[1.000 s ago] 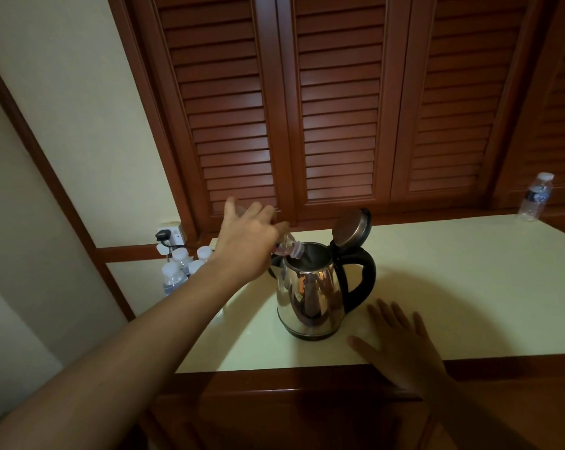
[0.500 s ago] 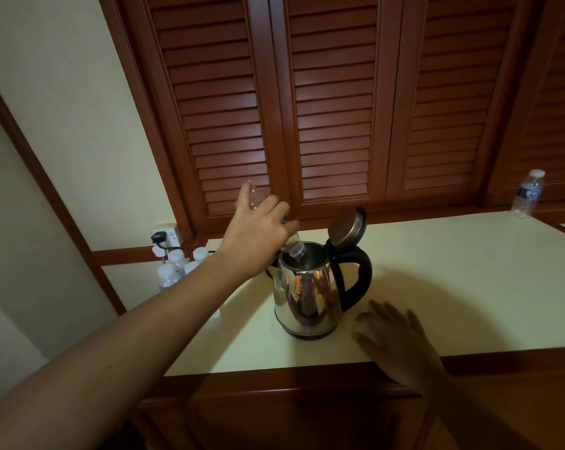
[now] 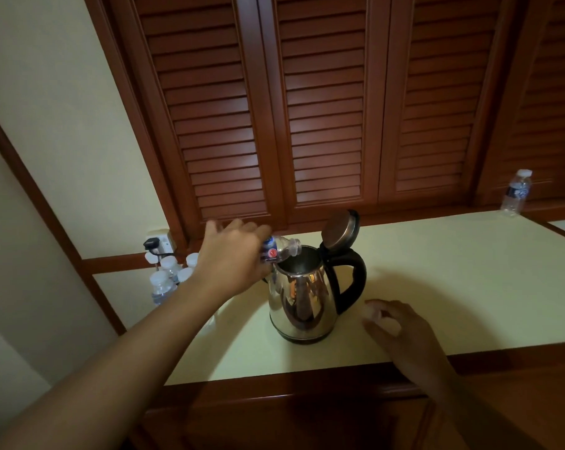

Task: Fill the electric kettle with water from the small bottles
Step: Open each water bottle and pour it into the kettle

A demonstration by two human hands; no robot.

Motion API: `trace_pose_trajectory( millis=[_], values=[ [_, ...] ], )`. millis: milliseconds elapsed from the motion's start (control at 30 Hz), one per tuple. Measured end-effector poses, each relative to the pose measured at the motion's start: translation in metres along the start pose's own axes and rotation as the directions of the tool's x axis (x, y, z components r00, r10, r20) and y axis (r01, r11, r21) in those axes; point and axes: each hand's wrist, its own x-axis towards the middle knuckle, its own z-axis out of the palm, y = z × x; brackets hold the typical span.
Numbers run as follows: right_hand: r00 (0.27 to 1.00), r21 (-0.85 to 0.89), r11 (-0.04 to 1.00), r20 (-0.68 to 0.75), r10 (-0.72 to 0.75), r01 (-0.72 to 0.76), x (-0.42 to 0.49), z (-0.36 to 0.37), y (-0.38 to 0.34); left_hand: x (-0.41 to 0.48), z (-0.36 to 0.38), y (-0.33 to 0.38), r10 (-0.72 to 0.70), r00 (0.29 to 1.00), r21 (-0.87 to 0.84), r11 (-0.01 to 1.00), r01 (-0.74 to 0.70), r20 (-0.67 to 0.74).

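While over kettle [image 3: 302, 297] (lid [image 3: 339, 230] up), tilted bottle [image 3: 279, 248].

Kettle [image 3: 302, 297] body: polished metal, mirror-bright, reflecting its surroundings.
Kettle handle [image 3: 355, 274] and lid rim: black plastic, smooth, low sheen.
Lid [image 3: 339, 228] inner face: metal, duller than the body.
Small bottle [image 3: 279, 248] in left hand [image 3: 232, 258]: clear thin plastic, glossy printed label.
White cap [image 3: 373, 314] pinched by right hand [image 3: 404, 339]: opaque, plastic by look; blurred.
Grouped bottles [image 3: 164, 280] and far bottle [image 3: 516, 193]: clear plastic, white opaque caps.
Countertop [image 3: 453, 271]: cream, smooth, matt.
Counter edge [image 3: 307, 381] and louvred shutters [image 3: 326, 125]: red-brown wood, varnished, satin.
Wall [image 3: 63, 125]: matt paint.
Socket [image 3: 164, 243]: white plastic.
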Motion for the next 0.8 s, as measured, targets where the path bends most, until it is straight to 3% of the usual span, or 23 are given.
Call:
trace_pose_trajectory(
  millis=[67,133,200,267,333,433,633,700,800],
  values=[
    [0.996,0.203,0.976,0.059,0.071,-0.081,0.002,-0.007,-0.027,-0.011,-0.001,0.004,-0.097,0.995,-0.19,0.977,0.099,0.022],
    [0.992,0.323,0.941,0.101,0.075,-0.104,0.005,-0.013,-0.052,-0.027,-0.002,0.009,-0.187,0.982,-0.423,0.889,0.175,0.014],
    [0.993,0.362,0.929,0.111,0.041,-0.079,0.009,-0.019,-0.075,-0.044,-0.002,0.017,-0.23,0.972,-0.638,0.743,0.199,0.036],
    [0.996,0.275,0.961,0.091,-0.013,-0.013,0.016,-0.025,-0.092,-0.06,-0.002,0.027,-0.212,0.977,-0.762,0.626,0.164,0.036],
    [0.993,0.151,0.986,0.087,-0.084,0.07,0.022,-0.03,-0.106,-0.07,-0.003,0.036,-0.184,0.983,-0.811,0.573,0.118,0.013],
    [0.982,0.061,0.987,0.108,-0.158,0.152,0.028,-0.035,-0.123,-0.078,-0.004,0.046,-0.142,0.989,-0.811,0.583,0.052,-0.038],
    [0.951,0.066,0.963,0.149,-0.27,0.263,0.029,-0.044,-0.133,-0.076,-0.004,0.054,-0.122,0.993,-0.871,0.488,0.06,0.0],
    [0.928,0.069,0.944,0.176,-0.328,0.321,0.03,-0.05,-0.131,-0.074,-0.004,0.056,-0.108,0.993,-0.889,0.447,0.096,0.053],
    [0.915,0.082,0.943,0.227,-0.333,0.322,0.032,-0.062,-0.125,-0.069,-0.001,0.06,-0.038,0.977,-0.936,0.283,0.212,0.21]
  ],
)
